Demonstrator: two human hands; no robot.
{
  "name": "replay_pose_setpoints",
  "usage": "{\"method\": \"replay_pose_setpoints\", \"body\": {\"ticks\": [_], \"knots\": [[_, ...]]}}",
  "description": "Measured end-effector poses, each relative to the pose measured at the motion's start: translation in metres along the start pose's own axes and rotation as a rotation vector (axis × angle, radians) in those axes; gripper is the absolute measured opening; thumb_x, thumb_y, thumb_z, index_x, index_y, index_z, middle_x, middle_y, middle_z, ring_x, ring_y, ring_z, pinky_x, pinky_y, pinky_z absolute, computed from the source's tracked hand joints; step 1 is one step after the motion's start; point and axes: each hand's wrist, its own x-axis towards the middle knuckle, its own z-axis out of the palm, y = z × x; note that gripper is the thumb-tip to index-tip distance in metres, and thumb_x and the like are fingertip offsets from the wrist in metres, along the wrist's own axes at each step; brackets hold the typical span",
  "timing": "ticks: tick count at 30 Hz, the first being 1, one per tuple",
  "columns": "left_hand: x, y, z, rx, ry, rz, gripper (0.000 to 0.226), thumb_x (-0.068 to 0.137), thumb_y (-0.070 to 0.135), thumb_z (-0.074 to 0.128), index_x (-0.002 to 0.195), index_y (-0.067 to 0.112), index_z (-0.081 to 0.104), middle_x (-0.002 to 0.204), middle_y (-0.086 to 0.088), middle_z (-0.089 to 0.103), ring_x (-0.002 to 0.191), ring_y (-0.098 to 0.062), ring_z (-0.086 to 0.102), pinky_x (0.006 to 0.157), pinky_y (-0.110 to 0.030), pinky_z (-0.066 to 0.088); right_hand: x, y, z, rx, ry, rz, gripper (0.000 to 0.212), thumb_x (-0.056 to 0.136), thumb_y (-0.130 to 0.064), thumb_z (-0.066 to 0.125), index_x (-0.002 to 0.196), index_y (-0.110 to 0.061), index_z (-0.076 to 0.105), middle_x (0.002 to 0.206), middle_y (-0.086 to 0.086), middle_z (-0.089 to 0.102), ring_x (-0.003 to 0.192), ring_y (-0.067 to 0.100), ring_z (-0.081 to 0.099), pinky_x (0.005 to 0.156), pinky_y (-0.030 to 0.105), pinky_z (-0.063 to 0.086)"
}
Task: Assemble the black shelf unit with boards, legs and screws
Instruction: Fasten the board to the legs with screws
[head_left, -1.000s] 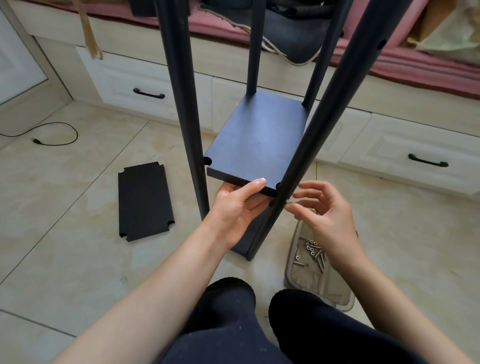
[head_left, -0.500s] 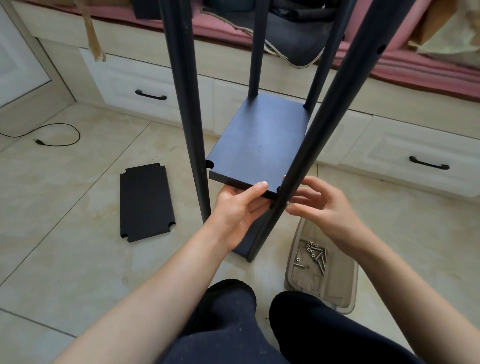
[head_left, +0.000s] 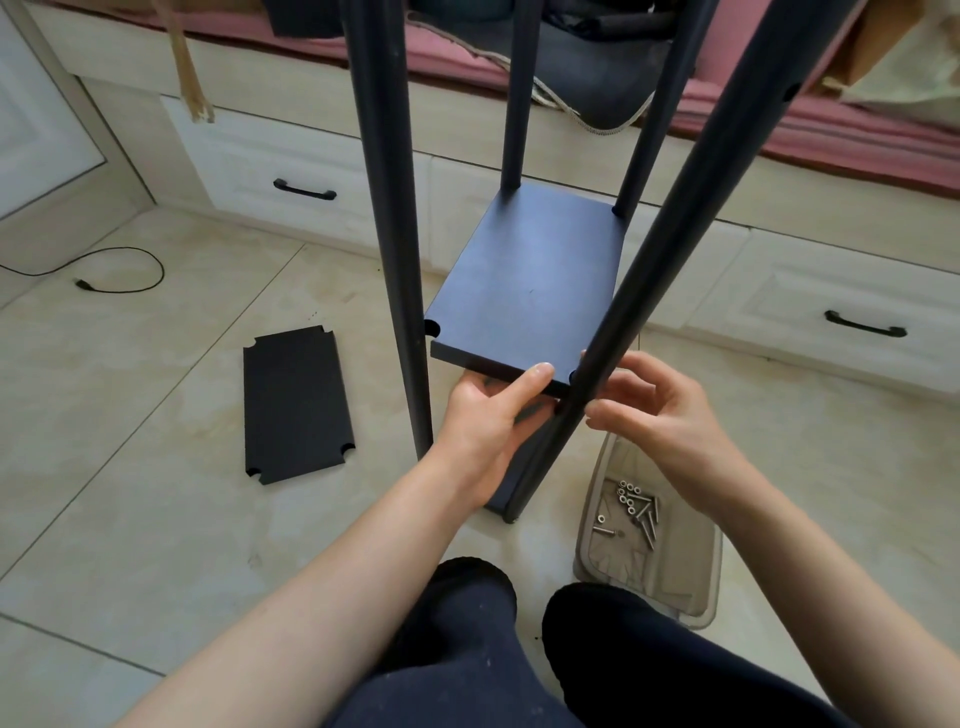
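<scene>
At the near right corner, left hand (head_left: 488, 415) grips the board (head_left: 530, 301) edge, thumb on top. Right hand (head_left: 660, 410) has closed in on the leg (head_left: 613, 332) since a second ago, fingers curled; likely starting a screw. Screw itself hidden, grasp unclear. Spare screws (head_left: 631, 506) in tray (head_left: 691, 582).

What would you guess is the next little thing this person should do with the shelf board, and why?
Probably push a screw through the near right leg into the board. The left hand grips the board's front edge, holding its corner notch against that leg, and the right hand has its fingers at the joint. Whether it already pinches a screw cannot be told; spare screws lie in the tray.
</scene>
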Motion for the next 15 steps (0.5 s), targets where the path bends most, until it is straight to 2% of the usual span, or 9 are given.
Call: {"method": "replay_pose_setpoints", "body": {"ticks": [3, 5, 6, 7, 9, 11, 12, 13, 15], "knots": [[-0.004, 0.005, -0.002, 0.156, 0.052, -0.070, 0.025, 0.095, 0.020, 0.069, 0.118, 0.013, 0.064, 0.113, -0.011, 0.074, 0.102, -0.024, 0.073, 0.083, -0.031, 0.061, -0.001, 0.000, 0.000, 0.017, 0.007, 0.000, 0.042, 0.083, 0.009, 0.068, 0.121, -0.010, 0.064, 0.103, 0.017, 0.073, 0.093, 0.023, 0.069, 0.080, 0.029, 0.056], [-0.009, 0.010, -0.005, 0.434, 0.134, -0.112, 0.025, 0.092, 0.037, 0.072, 0.106, 0.016, 0.067, 0.101, -0.007, 0.075, 0.089, -0.016, 0.074, 0.081, -0.030, 0.061, -0.001, 0.000, 0.000, 0.014, 0.013, 0.012, 0.043, 0.082, 0.009, 0.069, 0.122, -0.009, 0.065, 0.102, 0.016, 0.073, 0.091, 0.020, 0.070, 0.078, 0.027, 0.056], [-0.012, 0.010, -0.007, 0.622, 0.207, -0.065, 0.027, 0.089, 0.044, 0.073, 0.097, 0.018, 0.066, 0.092, -0.004, 0.073, 0.079, -0.011, 0.072, 0.078, -0.028, 0.061, 0.000, -0.001, -0.001, 0.008, 0.017, 0.023, 0.044, 0.082, 0.009, 0.070, 0.122, -0.008, 0.065, 0.101, 0.015, 0.074, 0.090, 0.020, 0.071, 0.077, 0.025, 0.056], [-0.015, 0.010, -0.011, 0.819, 0.289, 0.062, 0.030, 0.088, 0.046, 0.074, 0.088, 0.019, 0.061, 0.082, 0.000, 0.068, 0.071, -0.008, 0.067, 0.073, -0.025, 0.057, 0.002, -0.002, -0.002, 0.004, 0.021, 0.036, 0.045, 0.080, 0.009, 0.071, 0.122, -0.008, 0.065, 0.100, 0.014, 0.074, 0.088, 0.019, 0.072, 0.075, 0.023, 0.055], [-0.025, 0.011, -0.011, 1.106, 0.308, 0.517, 0.033, 0.087, 0.035, 0.077, 0.080, 0.015, 0.052, 0.071, 0.005, 0.054, 0.066, -0.012, 0.053, 0.064, -0.024, 0.046, 0.004, -0.005, -0.004, 0.006, 0.023, 0.061, 0.047, 0.078, 0.010, 0.072, 0.121, -0.008, 0.066, 0.098, 0.013, 0.075, 0.089, 0.020, 0.073, 0.075, 0.022, 0.055], [-0.027, 0.018, -0.008, 1.290, 0.133, 0.872, 0.026, 0.083, 0.022, 0.081, 0.088, 0.012, 0.058, 0.080, 0.003, 0.058, 0.078, -0.017, 0.055, 0.075, -0.027, 0.046, 0.007, -0.007, -0.006, 0.008, 0.011, 0.083, 0.046, 0.077, 0.010, 0.073, 0.119, -0.009, 0.067, 0.098, 0.013, 0.076, 0.090, 0.022, 0.073, 0.077, 0.023, 0.056], [-0.023, 0.021, -0.005, 1.400, 0.041, 0.923, 0.030, 0.081, 0.021, 0.083, 0.100, 0.010, 0.063, 0.093, -0.001, 0.064, 0.093, -0.022, 0.060, 0.086, -0.031, 0.048, 0.007, -0.009, -0.006, 0.006, 0.000, 0.094, 0.046, 0.077, 0.010, 0.073, 0.118, -0.010, 0.068, 0.099, 0.013, 0.076, 0.091, 0.023, 0.073, 0.077, 0.023, 0.056], [-0.017, 0.022, -0.001, 1.525, -0.047, 0.885, 0.044, 0.081, 0.025, 0.084, 0.116, 0.009, 0.064, 0.112, -0.004, 0.066, 0.113, -0.026, 0.059, 0.102, -0.036, 0.044, 0.008, -0.010, -0.007, 0.003, -0.009, 0.108, 0.045, 0.077, 0.009, 0.073, 0.117, -0.011, 0.068, 0.099, 0.013, 0.076, 0.090, 0.022, 0.073, 0.076, 0.023, 0.056], [-0.006, 0.023, 0.005, 1.696, -0.189, 0.723, 0.071, 0.086, 0.040, 0.077, 0.145, 0.012, 0.048, 0.147, -0.002, 0.052, 0.146, -0.022, 0.036, 0.124, -0.038, 0.019, 0.008, -0.011, -0.009, 0.003, -0.025, 0.129, 0.046, 0.078, 0.008, 0.073, 0.118, -0.013, 0.068, 0.100, 0.013, 0.076, 0.092, 0.024, 0.073, 0.076, 0.024, 0.056]]}}
